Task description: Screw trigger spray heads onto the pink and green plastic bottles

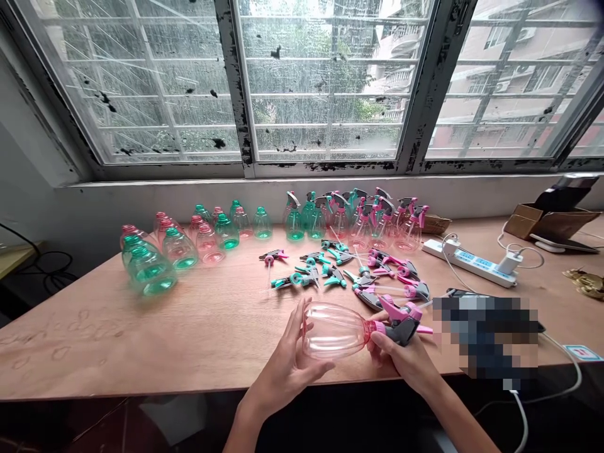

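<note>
Bottle sideways: L hand cups it, R hand grips spray top; prob. screw-on step, next twist needs firm L hold.

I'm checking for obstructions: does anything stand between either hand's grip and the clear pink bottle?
Nothing visible does. The left-hand grip is at the pink bottle's base; the right-hand grip is at its neck, by the spray head. The loose spray heads lie beyond, on the table.

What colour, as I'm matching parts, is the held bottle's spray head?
The spray head is pink and dark grey, seen best in the head view.
</note>
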`<state>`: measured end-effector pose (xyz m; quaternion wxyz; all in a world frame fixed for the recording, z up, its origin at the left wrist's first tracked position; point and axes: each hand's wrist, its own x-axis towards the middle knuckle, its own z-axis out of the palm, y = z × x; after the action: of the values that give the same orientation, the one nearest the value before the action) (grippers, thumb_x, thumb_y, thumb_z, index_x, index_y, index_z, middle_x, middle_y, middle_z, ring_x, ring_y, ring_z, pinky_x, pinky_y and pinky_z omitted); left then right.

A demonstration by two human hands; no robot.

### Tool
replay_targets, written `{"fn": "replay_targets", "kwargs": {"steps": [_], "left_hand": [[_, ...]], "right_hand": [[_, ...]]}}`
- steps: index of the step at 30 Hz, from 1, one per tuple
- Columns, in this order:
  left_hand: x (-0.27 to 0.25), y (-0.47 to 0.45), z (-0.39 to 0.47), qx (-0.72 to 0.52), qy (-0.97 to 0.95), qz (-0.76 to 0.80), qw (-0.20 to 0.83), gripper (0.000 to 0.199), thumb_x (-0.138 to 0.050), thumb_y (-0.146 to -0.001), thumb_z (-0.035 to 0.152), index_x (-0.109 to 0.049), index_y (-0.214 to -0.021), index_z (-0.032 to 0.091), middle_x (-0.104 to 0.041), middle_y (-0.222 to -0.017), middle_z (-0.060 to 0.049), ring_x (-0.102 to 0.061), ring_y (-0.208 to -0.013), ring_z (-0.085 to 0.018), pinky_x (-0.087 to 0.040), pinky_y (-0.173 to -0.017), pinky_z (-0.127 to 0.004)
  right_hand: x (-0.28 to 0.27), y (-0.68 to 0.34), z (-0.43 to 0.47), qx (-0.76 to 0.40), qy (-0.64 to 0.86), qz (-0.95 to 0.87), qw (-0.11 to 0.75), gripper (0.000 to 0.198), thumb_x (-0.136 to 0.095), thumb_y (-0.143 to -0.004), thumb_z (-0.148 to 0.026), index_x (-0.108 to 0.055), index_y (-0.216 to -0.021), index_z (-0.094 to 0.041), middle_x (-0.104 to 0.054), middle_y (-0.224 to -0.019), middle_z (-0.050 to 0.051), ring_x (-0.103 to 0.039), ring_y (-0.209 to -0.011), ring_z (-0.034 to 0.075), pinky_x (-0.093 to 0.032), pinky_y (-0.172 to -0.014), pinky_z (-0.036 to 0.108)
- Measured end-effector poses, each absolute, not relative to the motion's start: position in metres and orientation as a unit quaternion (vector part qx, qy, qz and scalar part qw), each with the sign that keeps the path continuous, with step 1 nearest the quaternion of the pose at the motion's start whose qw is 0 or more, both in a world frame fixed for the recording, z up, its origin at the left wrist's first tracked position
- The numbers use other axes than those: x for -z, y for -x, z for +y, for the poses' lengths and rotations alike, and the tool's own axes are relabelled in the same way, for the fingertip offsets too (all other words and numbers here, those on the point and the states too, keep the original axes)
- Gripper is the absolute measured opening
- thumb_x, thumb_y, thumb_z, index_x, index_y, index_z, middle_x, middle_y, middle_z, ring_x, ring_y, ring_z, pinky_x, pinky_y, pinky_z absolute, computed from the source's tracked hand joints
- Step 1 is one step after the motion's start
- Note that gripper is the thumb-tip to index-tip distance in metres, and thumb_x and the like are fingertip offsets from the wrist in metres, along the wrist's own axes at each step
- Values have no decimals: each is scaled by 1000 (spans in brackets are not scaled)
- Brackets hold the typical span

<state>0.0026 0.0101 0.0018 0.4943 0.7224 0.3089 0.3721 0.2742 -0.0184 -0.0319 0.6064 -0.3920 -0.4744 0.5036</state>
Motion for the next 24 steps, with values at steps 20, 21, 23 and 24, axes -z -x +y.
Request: {"fn": "replay_targets", "kwargs": {"steps": [20, 21, 23, 24], "left_hand": [[7, -4, 14, -376, -712, 328, 494, 108, -76, -96, 46, 0, -172, 43, -28, -178, -12, -50, -150, -34, -44, -123, -51], [8, -4, 14, -374, -706, 329, 504, 119, -83, -91, 46, 3, -172, 41, -28, -177, -14, -51, -148, -35, -44, -123, -52], [9, -4, 15, -372, -697, 325, 520, 128, -89, -85, 46, 5, -173, 36, -27, -176, -17, -52, -147, -35, -41, -125, -52], [9, -3, 15, -369, -697, 324, 523, 126, -87, -86, 47, 3, -173, 34, -27, -176, -17, -51, -147, -35, -40, -126, -52]], "right_hand": [[33, -274, -21, -500, 374, -510, 591, 31, -84, -93, -43, -67, -106, -22, -78, -71, 2, -67, -54, 15, -55, -55, 26], [33, -274, -21, -499, 375, -514, 588, 31, -84, -93, -43, -67, -107, -22, -77, -69, 1, -67, -54, 15, -55, -55, 27], [34, -275, -22, -495, 378, -520, 585, 31, -85, -92, -42, -67, -106, -22, -74, -64, 0, -65, -53, 15, -56, -56, 27], [35, -275, -21, -493, 379, -522, 584, 30, -85, -92, -42, -66, -106, -22, -73, -63, -1, -65, -53, 16, -56, -56, 27]]}}
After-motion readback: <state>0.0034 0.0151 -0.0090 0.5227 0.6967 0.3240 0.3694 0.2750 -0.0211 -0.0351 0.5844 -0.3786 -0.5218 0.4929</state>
